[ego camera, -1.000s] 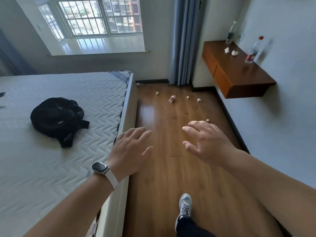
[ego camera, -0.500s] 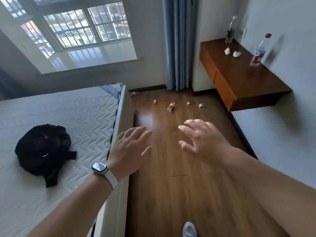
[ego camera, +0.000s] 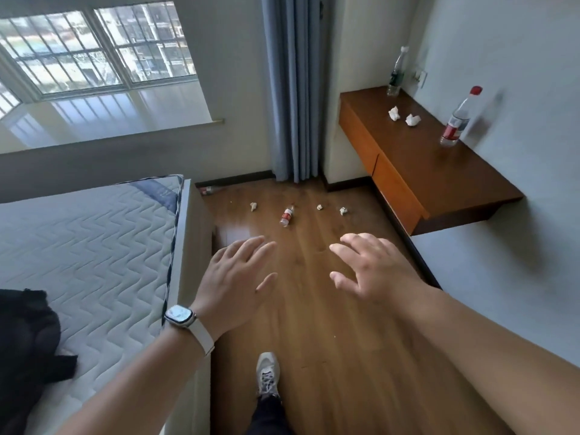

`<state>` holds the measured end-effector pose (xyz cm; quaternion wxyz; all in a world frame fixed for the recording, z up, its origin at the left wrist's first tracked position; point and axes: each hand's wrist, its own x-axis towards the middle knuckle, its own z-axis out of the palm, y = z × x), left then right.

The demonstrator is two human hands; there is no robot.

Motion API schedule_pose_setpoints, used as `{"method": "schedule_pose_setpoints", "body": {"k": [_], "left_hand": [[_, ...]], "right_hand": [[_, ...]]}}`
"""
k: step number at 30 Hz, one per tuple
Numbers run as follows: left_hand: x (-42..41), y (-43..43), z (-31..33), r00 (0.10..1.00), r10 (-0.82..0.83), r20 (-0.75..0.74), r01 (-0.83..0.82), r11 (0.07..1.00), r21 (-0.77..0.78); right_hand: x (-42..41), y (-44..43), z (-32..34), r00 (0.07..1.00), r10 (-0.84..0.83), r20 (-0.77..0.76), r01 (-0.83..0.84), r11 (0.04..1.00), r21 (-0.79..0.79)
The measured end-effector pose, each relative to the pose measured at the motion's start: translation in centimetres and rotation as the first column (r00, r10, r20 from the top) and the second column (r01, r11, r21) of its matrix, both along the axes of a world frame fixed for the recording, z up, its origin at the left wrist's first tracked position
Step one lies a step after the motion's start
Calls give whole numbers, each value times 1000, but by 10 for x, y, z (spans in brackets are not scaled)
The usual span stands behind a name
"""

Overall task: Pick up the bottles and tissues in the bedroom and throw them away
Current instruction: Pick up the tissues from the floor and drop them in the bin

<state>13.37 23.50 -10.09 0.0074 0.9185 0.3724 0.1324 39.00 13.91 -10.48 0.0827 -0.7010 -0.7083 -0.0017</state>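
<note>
Both hands, left hand [ego camera: 233, 277] and right hand [ego camera: 373, 271], hover empty with fingers spread above brown wooden floor [ego camera: 329, 340]; ahead lies a clear red-labelled plastic bottle [ego camera: 287, 216], perhaps capless, among crumpled white tissues [ego camera: 253, 206].

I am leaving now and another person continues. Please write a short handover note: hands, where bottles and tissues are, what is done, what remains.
Left hand and right hand: both open, holding nothing.
Floor: lying bottle in the middle, second bottle at the baseboard by the bed, three floor tissues.
Desk: green-label bottle and red-cap bottle upright, two desk tissues.
Done: nothing collected. Left: gather everything and throw it away; no bin visible.
</note>
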Motion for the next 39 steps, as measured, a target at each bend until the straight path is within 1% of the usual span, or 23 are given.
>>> {"method": "schedule_pose_setpoints", "body": {"k": [5, 8, 11, 15, 18, 21, 25, 28, 30, 34, 37, 39], "left_hand": [[4, 108, -4, 998, -55, 34, 56, 997, -43], [9, 171, -3, 992, -113, 47, 115, 993, -32], [18, 225, -2, 988, -147, 38, 148, 989, -16], [37, 269, -1, 977, -200, 77, 203, 978, -37], [59, 297, -7, 962, -268, 58, 270, 963, -28], [85, 325, -17, 959, -280, 45, 282, 958, -47], [126, 353, -31, 946, -323, 11, 323, 944, -69], [160, 377, -39, 944, -329, -7, 327, 942, -78], [187, 395, -46, 947, -321, -11, 318, 943, -99], [247, 429, -63, 946, -319, -61, 306, 938, -165], [295, 457, -72, 939, -335, -82, 317, 931, -179], [324, 475, -77, 930, -353, -97, 334, 927, -170]], "right_hand": [[-2, 81, 9, 995, -90, 35, 92, 995, -46], [1, 126, 18, 987, -137, 79, 142, 989, -53], [6, 163, 25, 978, -194, 80, 198, 979, -45], [12, 194, 24, 967, -250, 59, 252, 967, -39], [26, 215, 22, 959, -277, 55, 280, 958, -63], [45, 233, 12, 949, -310, 54, 314, 946, -83], [80, 262, -10, 942, -335, 20, 335, 933, -132], [112, 289, -25, 937, -349, 1, 346, 929, -128], [140, 308, -36, 927, -374, -30, 367, 921, -132], [206, 347, -55, 909, -414, -47, 396, 893, -213], [252, 368, -67, 903, -425, -63, 400, 885, -237], [278, 380, -75, 905, -422, -45, 399, 883, -248]]}}
